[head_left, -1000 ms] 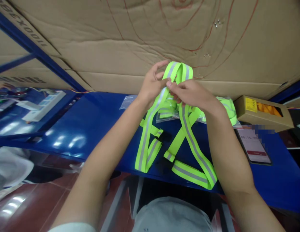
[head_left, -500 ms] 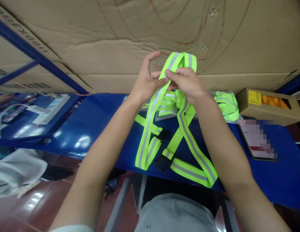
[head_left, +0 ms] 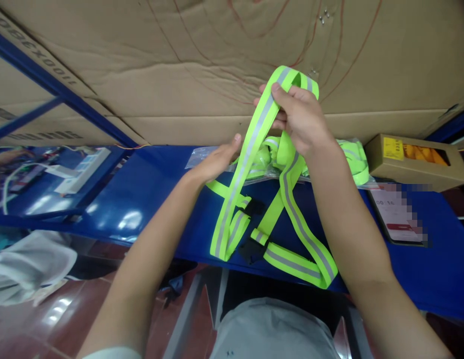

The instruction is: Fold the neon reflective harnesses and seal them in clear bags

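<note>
My right hand holds up the top loop of a neon-yellow reflective belt with a grey stripe, thumb pressed on the front and fingers inside the loop. Both sides of the belt hang down to the blue table, where they fold over near the front edge. Black buckle parts lie among the folded lower ends. To the left of the belt, my left hand is open, its fingers stretched out and partly hidden, holding nothing.
Behind the belt lie more bagged yellow belts. At right are a brown carton with orange contents and a phone. A cardboard wall stands at the back. A white power strip and another person's hand are at far left.
My left hand has let go of the belt and moved down and left. My right hand has lifted the loop slightly up and to the right.
</note>
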A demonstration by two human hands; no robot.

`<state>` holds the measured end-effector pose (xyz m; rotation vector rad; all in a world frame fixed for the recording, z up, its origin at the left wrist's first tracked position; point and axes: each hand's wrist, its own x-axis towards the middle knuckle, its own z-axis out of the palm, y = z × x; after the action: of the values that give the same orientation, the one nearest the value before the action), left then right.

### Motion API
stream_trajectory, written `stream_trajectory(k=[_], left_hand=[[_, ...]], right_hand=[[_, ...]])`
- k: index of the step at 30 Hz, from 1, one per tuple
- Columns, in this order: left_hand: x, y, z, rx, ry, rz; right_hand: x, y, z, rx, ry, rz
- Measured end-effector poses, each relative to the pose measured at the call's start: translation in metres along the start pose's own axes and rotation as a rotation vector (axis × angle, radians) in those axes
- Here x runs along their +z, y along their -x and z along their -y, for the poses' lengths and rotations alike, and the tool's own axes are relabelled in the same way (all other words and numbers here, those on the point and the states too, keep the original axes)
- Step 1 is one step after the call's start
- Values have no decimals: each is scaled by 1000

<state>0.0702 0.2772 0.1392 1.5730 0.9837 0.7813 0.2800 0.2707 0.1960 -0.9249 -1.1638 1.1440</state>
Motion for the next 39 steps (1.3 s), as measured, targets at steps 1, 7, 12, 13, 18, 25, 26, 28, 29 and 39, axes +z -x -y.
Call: stream_trajectory(k=[1, 7, 12, 13, 18, 25, 26, 28, 29, 39], left_hand=[[-4, 1, 6, -59, 2, -5], [-28, 12, 26, -188, -26, 162], [-30, 18, 22, -204, 68, 290], [-28, 18, 21, -189, 100, 296], [-6, 16, 19, -118, 218, 266], [10, 18, 10, -217, 354, 495], [10, 20, 8, -217, 350, 505], [8, 25, 4, -209, 334, 505], [6, 29, 2, -200, 316, 502], [-49, 80, 6, -175, 110, 667]], right_hand=[[-1, 0, 0, 6, 8, -2], [-4, -1, -1, 54, -46, 19], [-7, -3, -1, 73, -143, 80], [-8, -3, 0, 74, -160, 80], [-14, -6, 5, 45, -91, 37], [-18, -10, 10, 126, -254, -12], [-19, -11, 10, 119, -275, -12], [-22, -12, 11, 94, -298, -30], [-25, -13, 11, 82, -299, -47], [-57, -14, 20, -12, -354, -230]])
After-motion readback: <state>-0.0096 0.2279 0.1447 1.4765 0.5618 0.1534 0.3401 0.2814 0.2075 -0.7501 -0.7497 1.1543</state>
